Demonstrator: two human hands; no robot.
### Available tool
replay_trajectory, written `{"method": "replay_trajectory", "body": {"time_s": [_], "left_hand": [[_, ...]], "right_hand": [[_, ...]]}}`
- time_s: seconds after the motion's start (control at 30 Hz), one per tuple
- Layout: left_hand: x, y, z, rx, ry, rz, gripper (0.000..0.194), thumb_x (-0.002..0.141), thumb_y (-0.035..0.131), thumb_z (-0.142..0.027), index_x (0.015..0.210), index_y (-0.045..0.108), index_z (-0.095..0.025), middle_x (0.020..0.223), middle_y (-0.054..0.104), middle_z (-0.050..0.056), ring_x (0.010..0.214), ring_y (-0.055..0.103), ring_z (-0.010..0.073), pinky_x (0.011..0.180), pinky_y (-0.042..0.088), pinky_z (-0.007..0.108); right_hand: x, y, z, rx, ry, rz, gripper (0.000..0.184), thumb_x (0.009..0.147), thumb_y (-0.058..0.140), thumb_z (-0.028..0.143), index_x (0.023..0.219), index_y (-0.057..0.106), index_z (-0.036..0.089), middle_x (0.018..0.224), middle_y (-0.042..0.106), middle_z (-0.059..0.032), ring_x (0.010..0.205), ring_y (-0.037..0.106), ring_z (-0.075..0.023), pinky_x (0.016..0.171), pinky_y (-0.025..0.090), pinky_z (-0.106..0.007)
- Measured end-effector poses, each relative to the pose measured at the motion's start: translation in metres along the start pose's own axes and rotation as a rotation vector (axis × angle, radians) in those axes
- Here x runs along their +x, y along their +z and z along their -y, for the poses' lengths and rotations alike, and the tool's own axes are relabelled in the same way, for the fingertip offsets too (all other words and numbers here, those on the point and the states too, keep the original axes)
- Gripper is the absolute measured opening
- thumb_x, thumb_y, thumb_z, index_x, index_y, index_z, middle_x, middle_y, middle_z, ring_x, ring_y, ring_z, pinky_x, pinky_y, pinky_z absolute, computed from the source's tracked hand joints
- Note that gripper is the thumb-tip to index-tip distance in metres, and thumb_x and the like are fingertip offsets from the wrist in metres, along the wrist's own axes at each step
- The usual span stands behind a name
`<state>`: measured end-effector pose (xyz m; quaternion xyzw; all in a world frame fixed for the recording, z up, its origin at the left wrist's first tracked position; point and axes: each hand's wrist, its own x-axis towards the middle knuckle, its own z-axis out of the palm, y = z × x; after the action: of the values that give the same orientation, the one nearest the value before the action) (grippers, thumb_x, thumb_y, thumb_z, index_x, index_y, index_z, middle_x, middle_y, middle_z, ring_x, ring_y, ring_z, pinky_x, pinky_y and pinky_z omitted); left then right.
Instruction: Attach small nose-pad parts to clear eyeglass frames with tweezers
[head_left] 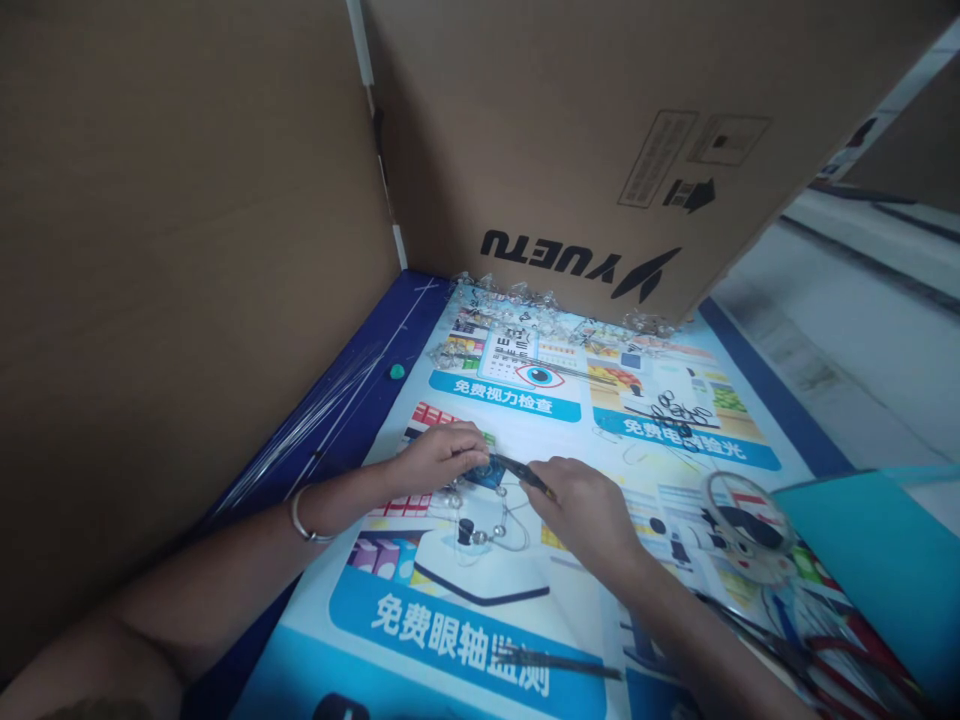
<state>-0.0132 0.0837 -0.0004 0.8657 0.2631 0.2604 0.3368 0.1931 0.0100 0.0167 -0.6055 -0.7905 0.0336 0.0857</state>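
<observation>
My right hand point(589, 510) is closed around the handles of dark pliers point(517, 470), whose jaws point left. My left hand point(444, 458) is pinched at the pliers' tip, with thumb and fingertips together. From beneath the left fingers hangs a beaded strand point(491, 537), with round silvery beads and thin wire looping over the printed sheet point(577, 570). The exact spot where jaws, fingertips and strand meet is too small to make out. A bangle circles my left wrist.
Cardboard walls point(525, 130) stand at the left and back. Clear beaded pieces point(525, 300) line the back wall's base. Black rings point(679, 412), a green lump point(396, 371), loose wires point(315, 410), a dark slim tool point(562, 662) and red-handled scissors point(847, 650) lie around.
</observation>
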Motion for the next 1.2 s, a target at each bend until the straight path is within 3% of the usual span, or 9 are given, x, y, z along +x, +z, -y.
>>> {"method": "replay_trajectory", "body": {"time_s": [0.3,0.6,0.83,1.2], "left_hand": [[0.001,0.0,-0.002,0.016,0.001,0.009,0.021,0.086,0.044,-0.023,0.072,0.057,-0.014,0.072,0.058,0.002,0.073,0.052,0.0121,0.069,0.041,0.022],[0.001,-0.005,-0.008,0.012,0.019,-0.036,0.018,0.083,0.046,-0.022,0.076,0.061,-0.015,0.074,0.061,0.004,0.077,0.054,0.0141,0.076,0.042,0.026],[-0.002,-0.001,0.001,0.002,-0.004,-0.068,0.016,0.077,0.048,-0.01,0.086,0.06,-0.016,0.085,0.059,0.004,0.084,0.055,0.014,0.077,0.043,0.026],[-0.002,-0.001,-0.001,0.033,0.02,-0.041,0.02,0.075,0.046,-0.004,0.086,0.058,-0.015,0.085,0.058,0.003,0.084,0.053,0.0133,0.076,0.043,0.024]], "right_hand": [[0.002,0.001,0.003,0.098,-0.013,0.035,0.018,0.084,0.046,0.03,0.083,0.062,0.022,0.072,0.059,0.0007,0.07,0.053,-0.0132,0.059,0.032,-0.022],[-0.003,0.014,-0.013,0.112,-0.004,-0.098,0.022,0.085,0.043,0.033,0.085,0.062,0.021,0.073,0.061,0.0,0.073,0.055,-0.0128,0.063,0.035,-0.022],[-0.005,0.026,-0.019,0.148,-0.016,-0.191,0.024,0.086,0.043,0.032,0.089,0.062,0.019,0.075,0.061,-0.0021,0.075,0.055,-0.0134,0.067,0.036,-0.021],[-0.006,0.027,-0.016,0.13,-0.04,-0.174,0.023,0.086,0.043,0.031,0.089,0.063,0.019,0.073,0.06,-0.002,0.075,0.054,-0.0132,0.067,0.036,-0.022]]}}
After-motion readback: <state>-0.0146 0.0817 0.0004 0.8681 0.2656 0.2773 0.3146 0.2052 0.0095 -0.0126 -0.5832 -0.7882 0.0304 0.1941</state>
